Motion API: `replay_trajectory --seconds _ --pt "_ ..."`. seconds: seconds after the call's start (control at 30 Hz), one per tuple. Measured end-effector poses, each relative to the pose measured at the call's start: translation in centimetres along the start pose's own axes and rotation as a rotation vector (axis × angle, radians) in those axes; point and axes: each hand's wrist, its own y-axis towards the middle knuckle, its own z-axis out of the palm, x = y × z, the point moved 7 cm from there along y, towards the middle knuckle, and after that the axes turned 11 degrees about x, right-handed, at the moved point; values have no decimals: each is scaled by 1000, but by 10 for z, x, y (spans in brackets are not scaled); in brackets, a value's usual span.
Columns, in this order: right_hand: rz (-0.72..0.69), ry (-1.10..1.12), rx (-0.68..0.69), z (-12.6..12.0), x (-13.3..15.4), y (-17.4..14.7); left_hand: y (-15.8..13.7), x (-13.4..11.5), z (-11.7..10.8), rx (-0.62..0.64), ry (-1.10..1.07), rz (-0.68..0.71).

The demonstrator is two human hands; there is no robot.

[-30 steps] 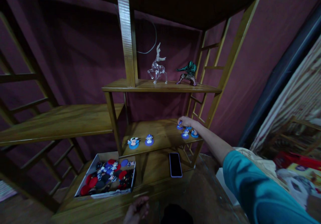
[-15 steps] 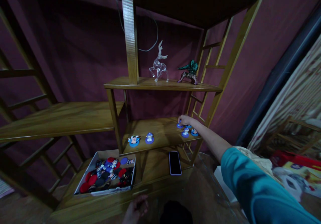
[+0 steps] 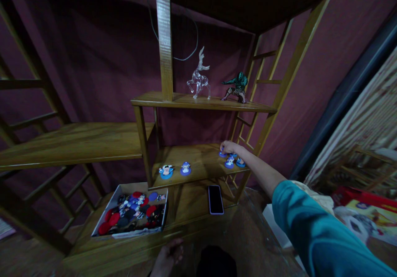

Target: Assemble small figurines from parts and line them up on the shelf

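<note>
My right hand (image 3: 228, 147) reaches onto the middle shelf, its fingers closed on a small figurine (image 3: 222, 154) with a purple round base, which touches or nearly touches the shelf board. Just in front of that hand stand a white-and-purple figurine (image 3: 229, 162) and a blue-based figurine (image 3: 240, 162); another blue base is partly hidden behind the hand. Towards the left of the same shelf are a blue-based figurine (image 3: 166, 171) and a purple-based figurine (image 3: 185, 168). My left hand (image 3: 170, 255) hangs low in front of the shelves, fingers loosely curled and apart, with nothing visible in it.
A shallow cardboard box (image 3: 116, 198) of jumbled figurines sits at lower left. On the bottom board lies a phone (image 3: 216, 200). A clear deer ornament (image 3: 199, 80) and a dark green crouching figure (image 3: 238, 87) stand on the upper shelf (image 3: 214, 102). A wooden post (image 3: 164, 41) rises there.
The view has shifted slightly. My right hand remains at the same purple-based figurine, and my left hand stays low with little visible movement.
</note>
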Motion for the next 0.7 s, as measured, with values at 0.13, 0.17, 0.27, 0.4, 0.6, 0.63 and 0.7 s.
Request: replay_trajectory --seconds 0.13,0.17,0.27,0.4,0.6,0.63,0.7 --pt "-12 37 10 -6 0 -6 3 3 0 8 -7 7" --pt "-14 54 8 -8 -1 -8 3 3 0 12 -5 7" --pt "-27 98 -2 -18 -3 -14 4 4 0 24 12 11" --pt "-86 136 -71 -36 -4 -30 6 6 -2 26 13 38" --pt "-233 340 -205 -42 -16 -75 2 3 -5 32 36 61" --pt "-250 385 -228 -38 -18 -86 1 2 -6 28 44 66" --pt "-289 474 -261 -23 -20 -113 -2 0 -9 8 61 73"
